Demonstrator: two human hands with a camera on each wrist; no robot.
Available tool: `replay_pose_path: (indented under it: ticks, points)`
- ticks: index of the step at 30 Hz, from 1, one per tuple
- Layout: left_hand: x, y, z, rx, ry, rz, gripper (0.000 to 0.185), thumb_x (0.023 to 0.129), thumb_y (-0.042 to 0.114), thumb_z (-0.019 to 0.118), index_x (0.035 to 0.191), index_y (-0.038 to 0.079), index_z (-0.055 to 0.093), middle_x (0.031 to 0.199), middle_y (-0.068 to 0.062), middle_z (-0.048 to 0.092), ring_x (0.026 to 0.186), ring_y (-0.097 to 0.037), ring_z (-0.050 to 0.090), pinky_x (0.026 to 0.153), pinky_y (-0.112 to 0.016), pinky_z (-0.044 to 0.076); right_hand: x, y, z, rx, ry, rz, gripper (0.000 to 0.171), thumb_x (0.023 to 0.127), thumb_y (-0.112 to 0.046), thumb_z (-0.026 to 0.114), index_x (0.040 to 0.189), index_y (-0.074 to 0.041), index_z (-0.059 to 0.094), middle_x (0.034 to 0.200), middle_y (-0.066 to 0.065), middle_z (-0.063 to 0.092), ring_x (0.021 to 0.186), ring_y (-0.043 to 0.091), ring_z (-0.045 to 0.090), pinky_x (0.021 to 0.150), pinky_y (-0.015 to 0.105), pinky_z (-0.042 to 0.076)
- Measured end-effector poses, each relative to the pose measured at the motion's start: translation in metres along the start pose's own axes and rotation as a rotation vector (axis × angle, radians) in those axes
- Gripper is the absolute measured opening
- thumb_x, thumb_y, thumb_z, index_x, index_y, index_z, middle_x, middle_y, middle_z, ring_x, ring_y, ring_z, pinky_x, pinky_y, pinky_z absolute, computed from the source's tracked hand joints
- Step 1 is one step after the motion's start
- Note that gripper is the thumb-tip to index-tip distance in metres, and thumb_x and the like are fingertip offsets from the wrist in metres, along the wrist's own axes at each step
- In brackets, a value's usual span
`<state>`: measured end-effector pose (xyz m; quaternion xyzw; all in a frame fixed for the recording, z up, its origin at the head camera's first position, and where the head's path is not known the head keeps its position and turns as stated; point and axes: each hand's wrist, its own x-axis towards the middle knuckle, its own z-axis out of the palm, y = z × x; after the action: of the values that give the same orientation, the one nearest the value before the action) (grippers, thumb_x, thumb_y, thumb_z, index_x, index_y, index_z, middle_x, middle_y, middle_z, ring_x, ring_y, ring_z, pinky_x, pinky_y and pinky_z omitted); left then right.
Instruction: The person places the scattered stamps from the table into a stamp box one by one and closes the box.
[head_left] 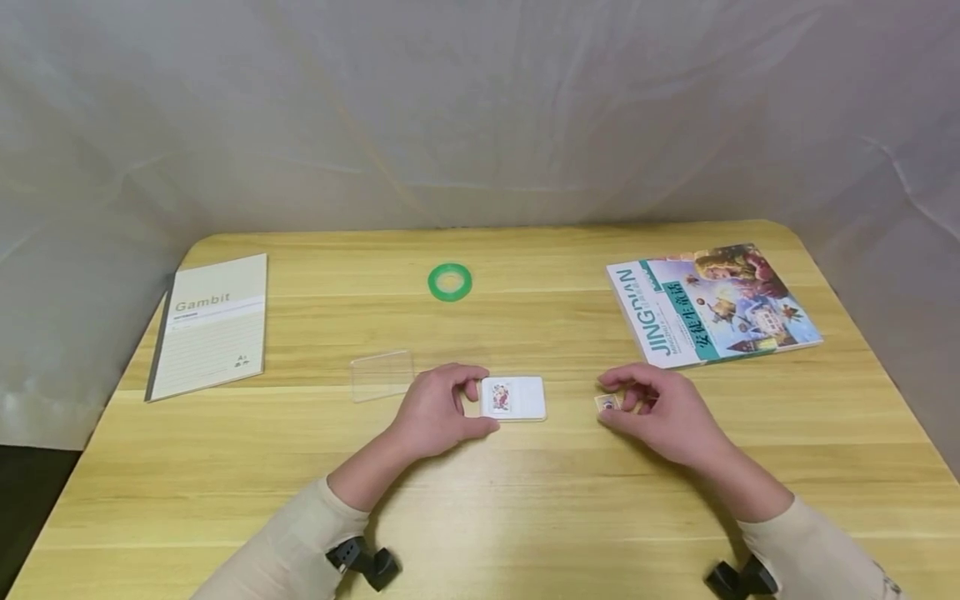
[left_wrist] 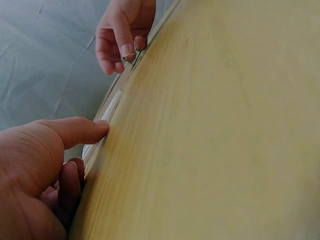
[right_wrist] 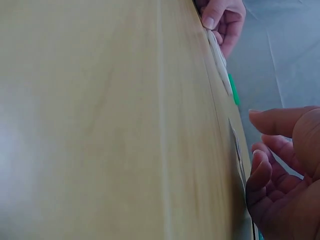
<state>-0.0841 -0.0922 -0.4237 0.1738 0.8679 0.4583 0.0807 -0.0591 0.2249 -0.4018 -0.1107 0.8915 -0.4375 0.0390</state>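
Note:
In the head view, my left hand (head_left: 441,410) holds the left end of a small white rectangular case (head_left: 529,398) on the table, thumb on its near side and forefinger on its far side. A stamp with a red floral picture (head_left: 501,397) lies on the case's left part. My right hand (head_left: 663,412) is farther right, thumb and forefinger spread around a small stamp-like piece (head_left: 608,402) with a dark picture. In the right wrist view the thumb (right_wrist: 272,121) stands apart from the curled other fingers. That piece does not show there.
A clear flat plastic cover (head_left: 381,376) lies left of the left hand. Behind the case sits a green tape roll (head_left: 437,287). A cream notebook (head_left: 217,329) rests at the left, and a colourful book (head_left: 720,304) at the right. Grey cloth (head_left: 480,117) hangs behind the table.

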Motion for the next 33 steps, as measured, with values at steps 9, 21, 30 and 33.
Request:
replay_pose_path:
  ticks: [9,21,30,33]
  points:
    - [-0.0010,0.0001,-0.0009,0.003,0.002,-0.006,0.059,0.065,0.014,0.095,0.117,0.001,0.070,0.085,0.004,0.057,0.058,-0.010,0.051,0.054,-0.025,0.045,-0.0029,0.0036,-0.0063,-0.106,-0.023,0.017,0.030,0.079,-0.012,0.087,0.105,-0.010,0.074,0.085,-0.002,0.065,0.064,0.014,0.052,0.060,0.027,0.043]
    - [-0.0006,-0.0003,-0.0013,0.013,0.000,-0.003,0.059,0.066,0.015,0.095,0.116,0.002,0.070,0.085,0.004,0.057,0.059,-0.009,0.051,0.055,-0.026,0.046,0.0013,0.0060,-0.0078,-0.197,-0.065,0.025,0.024,0.082,-0.016,0.084,0.104,-0.013,0.074,0.069,-0.003,0.049,0.062,0.014,0.046,0.059,0.028,0.037]
    - [0.0000,0.0001,-0.0009,0.007,-0.001,0.001,0.058,0.066,0.015,0.095,0.116,0.002,0.070,0.085,0.003,0.058,0.059,-0.009,0.051,0.055,-0.026,0.046,0.0039,0.0043,-0.0091,-0.192,-0.102,0.061,0.022,0.083,-0.015,0.083,0.102,-0.015,0.072,0.074,0.000,0.050,0.065,0.017,0.047,0.058,0.029,0.037]
    - [-0.0003,0.0005,-0.0009,0.006,0.000,-0.001,0.058,0.065,0.015,0.095,0.116,0.002,0.070,0.084,0.003,0.058,0.058,-0.009,0.051,0.055,-0.026,0.046,0.0035,0.0052,-0.0079,-0.184,-0.099,0.056,0.022,0.083,-0.012,0.083,0.101,-0.016,0.071,0.075,0.000,0.051,0.065,0.018,0.048,0.058,0.029,0.039]
